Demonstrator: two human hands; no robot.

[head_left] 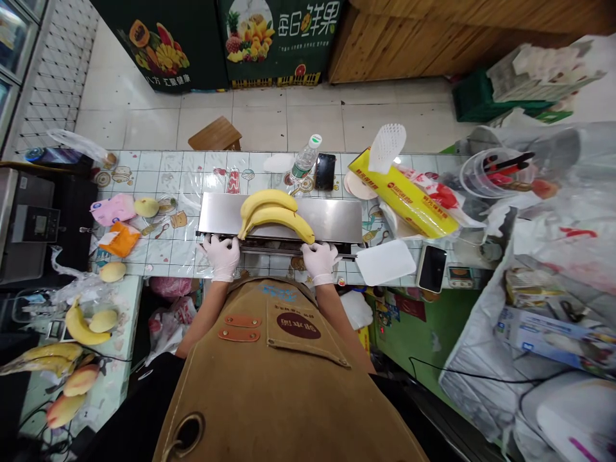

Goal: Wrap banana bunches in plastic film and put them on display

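Observation:
A bunch of yellow bananas (pixel 274 215) lies on the flat metal top of a wrapping machine (pixel 337 221) on the tiled counter. My left hand (pixel 220 255), in a white glove, rests at the machine's front edge, just left of the bananas, fingers curled over the edge. My right hand (pixel 319 258), also gloved, sits at the same front edge below the bananas' right tip, fingers bent onto the edge. Whether a film is pinched in either hand cannot be made out.
A yellow cling-film box (pixel 404 202), a white foam tray (pixel 385 262), two phones (pixel 325 171) (pixel 432 268) and a water bottle (pixel 304 160) lie on the counter. Mangoes (pixel 112 272), more bananas (pixel 79 327) and bags crowd the left. Plastic bags and boxes fill the right.

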